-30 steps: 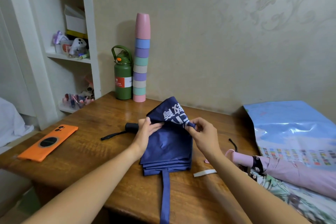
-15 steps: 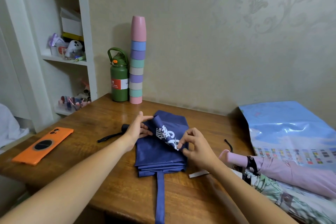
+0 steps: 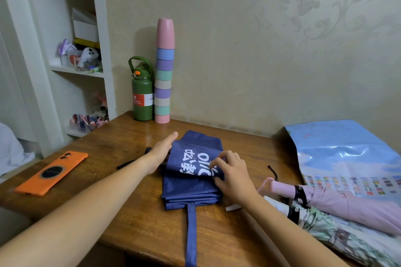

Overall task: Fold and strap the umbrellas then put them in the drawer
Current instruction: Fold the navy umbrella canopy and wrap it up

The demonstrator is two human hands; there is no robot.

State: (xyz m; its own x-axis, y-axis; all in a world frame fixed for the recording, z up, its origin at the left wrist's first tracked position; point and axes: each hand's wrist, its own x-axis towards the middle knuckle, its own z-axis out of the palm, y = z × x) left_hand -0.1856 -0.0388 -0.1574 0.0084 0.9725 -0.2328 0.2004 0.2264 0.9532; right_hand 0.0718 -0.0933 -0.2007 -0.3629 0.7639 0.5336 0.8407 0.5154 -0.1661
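While the navy umbrella (image 3: 191,182) lies folded flat mid-table (image 3: 121,219), I see my left hand (image 3: 161,151) flat and spread along its left edge, fingers straight. My right hand (image 3: 233,176) pinches the printed top flap at the umbrella's right side. Its strap (image 3: 191,234) trails toward the table's near edge. Right of the umbrella lie a pink umbrella (image 3: 347,206) and a patterned one (image 3: 338,234); left, an orange phone (image 3: 52,172).

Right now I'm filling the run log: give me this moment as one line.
step: folding | navy umbrella: flat on table | left hand: open, flat at canopy edge | right hand: pinching printed flap | strap: loose
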